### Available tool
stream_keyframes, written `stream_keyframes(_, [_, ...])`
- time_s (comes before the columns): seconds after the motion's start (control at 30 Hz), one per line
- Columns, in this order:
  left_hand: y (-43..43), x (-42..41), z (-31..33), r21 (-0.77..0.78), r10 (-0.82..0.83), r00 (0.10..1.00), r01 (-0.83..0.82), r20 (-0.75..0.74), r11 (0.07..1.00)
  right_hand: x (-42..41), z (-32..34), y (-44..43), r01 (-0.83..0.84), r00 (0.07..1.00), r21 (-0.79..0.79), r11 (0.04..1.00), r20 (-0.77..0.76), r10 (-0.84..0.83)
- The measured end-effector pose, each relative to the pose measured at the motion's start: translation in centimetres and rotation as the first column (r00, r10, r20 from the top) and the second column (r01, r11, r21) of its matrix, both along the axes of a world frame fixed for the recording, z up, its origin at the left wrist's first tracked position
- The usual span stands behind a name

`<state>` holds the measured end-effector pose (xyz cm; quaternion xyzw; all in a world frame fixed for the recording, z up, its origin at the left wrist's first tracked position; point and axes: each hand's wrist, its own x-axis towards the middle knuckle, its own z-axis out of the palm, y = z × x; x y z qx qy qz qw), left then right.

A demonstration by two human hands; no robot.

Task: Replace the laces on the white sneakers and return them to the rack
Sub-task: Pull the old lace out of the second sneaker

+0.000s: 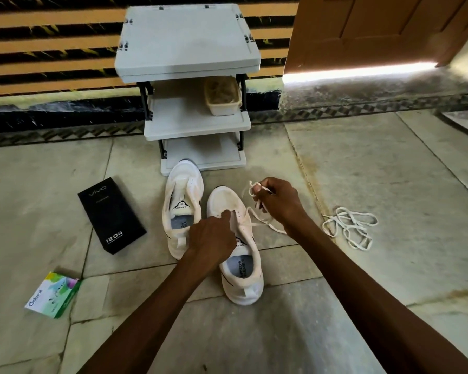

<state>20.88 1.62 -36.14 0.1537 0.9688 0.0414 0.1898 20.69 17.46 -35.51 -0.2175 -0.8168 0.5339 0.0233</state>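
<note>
Your left hand (211,236) pinches the nearer sneaker (227,201) of two; your right hand (281,201) grips one lace (268,225); second lace (349,228) at three o'clock.

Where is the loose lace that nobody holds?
In the head view, the loose lace lies on the floor at the right, just past the right hand.

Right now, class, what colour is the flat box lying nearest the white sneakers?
The flat rectangular box is black with pale lettering, clearest in the head view.
</note>
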Motion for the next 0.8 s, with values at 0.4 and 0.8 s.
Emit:
stream_keyframes(0.4, [0.5, -0.3, -0.1, 0.25, 0.054, 0.997, -0.04, -0.048, 0.967, 2.6, -2.6, 2.8, -0.558, 0.815, 0.581, 0.593, 0.519, 0.258])
stream_keyframes(0.8, [1.3, -0.1, -1.2, 0.35, 0.076, 0.991, -0.032, -0.111, 0.936, 3.9, -6.6, 0.6, -0.549, 0.826, 0.711, 0.439, 0.382, 0.414])
